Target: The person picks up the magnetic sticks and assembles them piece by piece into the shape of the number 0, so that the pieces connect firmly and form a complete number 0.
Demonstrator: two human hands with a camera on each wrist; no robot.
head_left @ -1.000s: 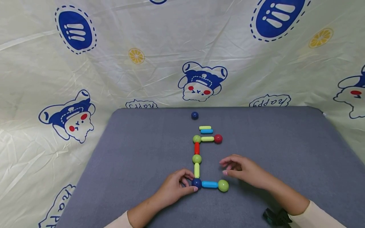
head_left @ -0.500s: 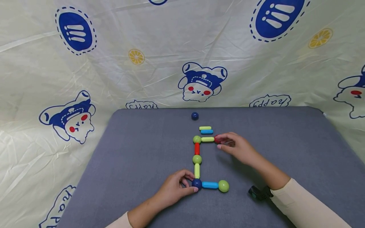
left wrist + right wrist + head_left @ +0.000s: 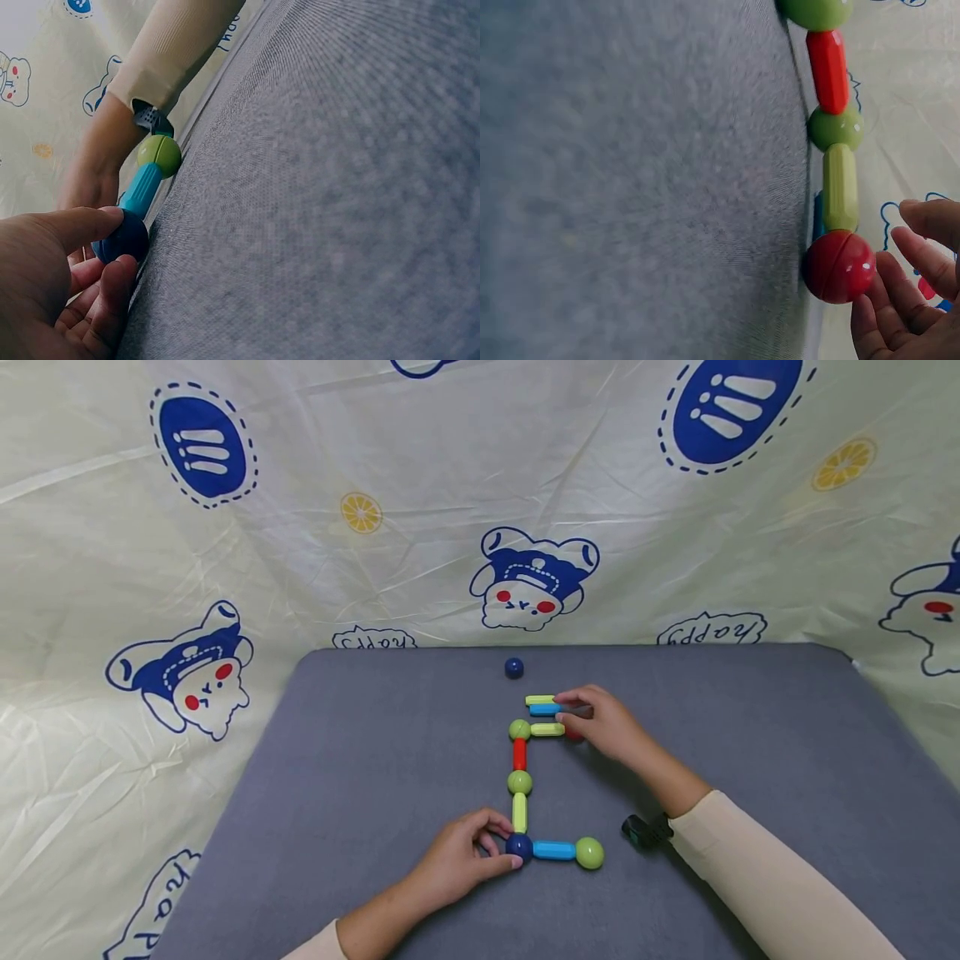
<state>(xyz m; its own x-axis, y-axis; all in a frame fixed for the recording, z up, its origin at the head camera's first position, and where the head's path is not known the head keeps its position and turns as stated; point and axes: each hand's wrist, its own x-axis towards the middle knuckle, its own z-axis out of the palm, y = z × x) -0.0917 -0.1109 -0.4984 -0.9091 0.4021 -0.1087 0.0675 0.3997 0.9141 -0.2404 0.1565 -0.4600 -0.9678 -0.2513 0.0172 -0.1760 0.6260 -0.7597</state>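
Note:
My left hand (image 3: 457, 860) pinches a dark blue ball (image 3: 519, 847) between thumb and fingers; the left wrist view shows this ball (image 3: 124, 236) up close. From it run a blue stick (image 3: 554, 850) to a green ball (image 3: 590, 853), and a yellow-green stick (image 3: 520, 812), green ball (image 3: 520, 782), red stick (image 3: 520, 754), green ball (image 3: 520, 730) and yellow-green stick (image 3: 547, 729) up to a red ball (image 3: 838, 266). My right hand (image 3: 603, 727) is over the red ball, fingers parted, its fingertips at the right end of a loose blue stick (image 3: 545, 710).
A loose yellow-green stick (image 3: 539, 700) lies just behind the loose blue one. Farther back, a separate dark blue ball (image 3: 513, 668) rests near the rear edge of the grey table (image 3: 360, 760). A printed cloth (image 3: 420, 560) hangs behind.
My right hand has moved away from me and slightly left, past the red ball to the loose sticks. My left hand stays on the dark blue ball.

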